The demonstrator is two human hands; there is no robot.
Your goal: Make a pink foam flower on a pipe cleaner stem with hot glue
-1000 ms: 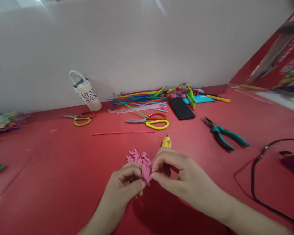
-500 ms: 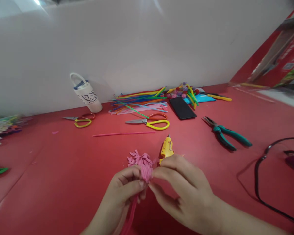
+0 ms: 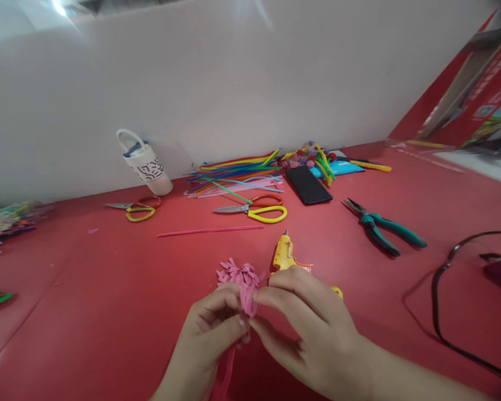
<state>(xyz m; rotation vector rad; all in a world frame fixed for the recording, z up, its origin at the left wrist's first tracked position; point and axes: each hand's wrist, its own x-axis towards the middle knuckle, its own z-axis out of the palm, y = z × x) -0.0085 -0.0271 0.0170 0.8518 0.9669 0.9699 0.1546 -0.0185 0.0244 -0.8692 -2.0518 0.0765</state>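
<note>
Pink tuft (image 3: 247, 301) in left grip (image 3: 210, 331); right grip (image 3: 315, 326) at its edge

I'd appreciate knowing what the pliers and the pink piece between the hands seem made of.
Pliers: dull grey jaws, probably steel; smooth teal-and-black handles, likely plastic or rubber. Pink piece: matte, bunched strips, perhaps foam or felt.

A small, ridged pink bundle (image 3: 247, 301) stands upright above a slanting pink stem (image 3: 228, 368).
</note>
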